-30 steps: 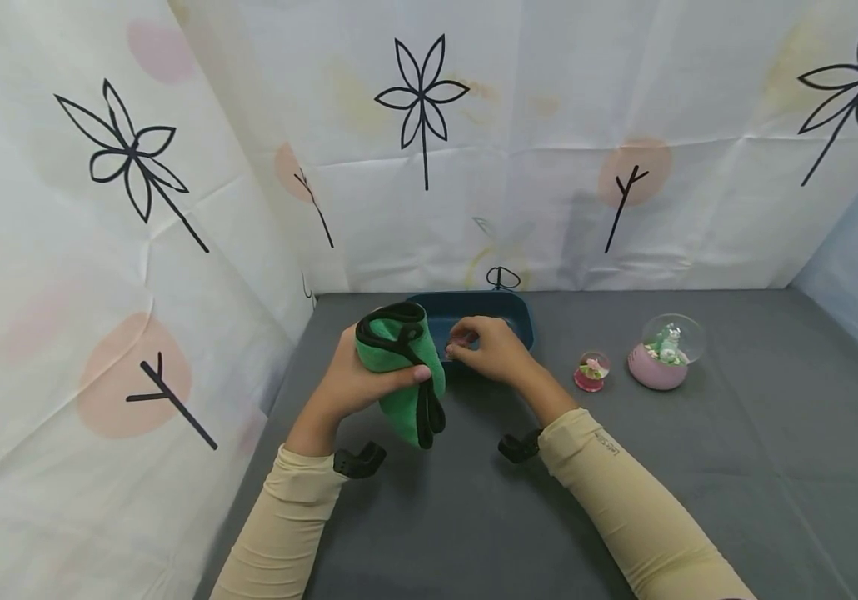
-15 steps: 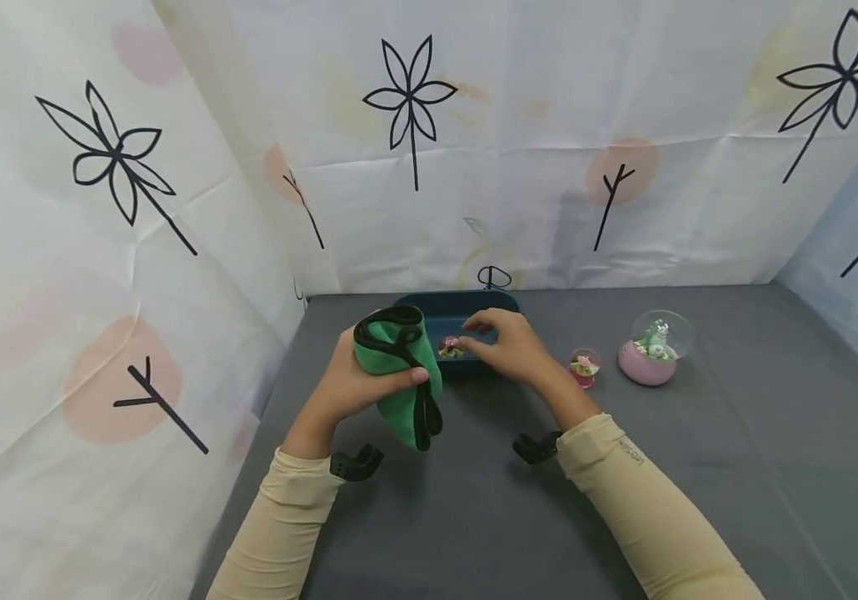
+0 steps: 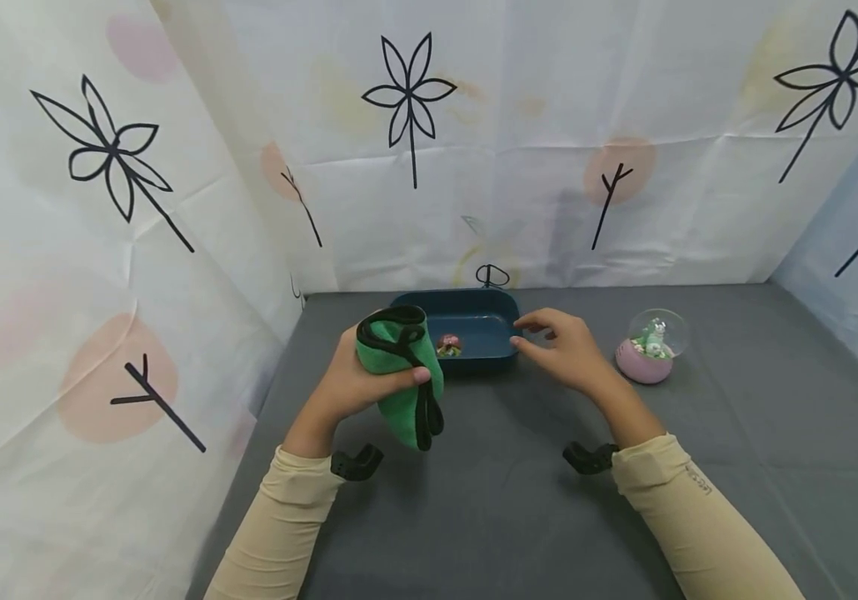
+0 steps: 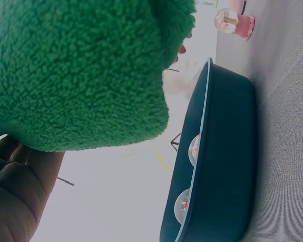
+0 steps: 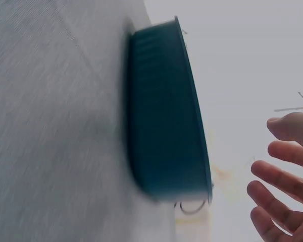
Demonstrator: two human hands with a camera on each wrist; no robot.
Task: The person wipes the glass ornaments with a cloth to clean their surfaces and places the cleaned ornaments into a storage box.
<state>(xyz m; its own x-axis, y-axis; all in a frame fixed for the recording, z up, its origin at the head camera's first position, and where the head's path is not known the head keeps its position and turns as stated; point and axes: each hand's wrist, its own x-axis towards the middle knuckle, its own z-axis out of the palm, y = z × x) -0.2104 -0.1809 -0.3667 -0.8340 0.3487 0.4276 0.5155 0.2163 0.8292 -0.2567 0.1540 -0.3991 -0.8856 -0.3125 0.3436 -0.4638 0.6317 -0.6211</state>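
My left hand (image 3: 357,379) grips a folded green fleecy cloth (image 3: 402,358) with black edging, thumb across its front, left of the dark blue tray (image 3: 474,363). My right hand (image 3: 567,350) hovers by the tray's right end, fingers spread and holding nothing. In the tray a small globe with a reddish top (image 3: 449,344) sits near the front wall. Two clear globe tops, one of them a dome (image 4: 182,205), show above the tray's rim in the left wrist view. There, a small snow globe with a pink base (image 4: 245,26) stands beyond the tray; my right hand hides it in the head view.
A larger snow globe on a round pink base (image 3: 645,360) stands right of my right hand. Grey cloth (image 3: 504,500) covers the table. White printed sheets (image 3: 519,167) hang behind and at the left side.
My right hand has let go of the small globe in the tray and moved right, out past the tray's end. My left hand keeps its hold on the cloth, nearly still.
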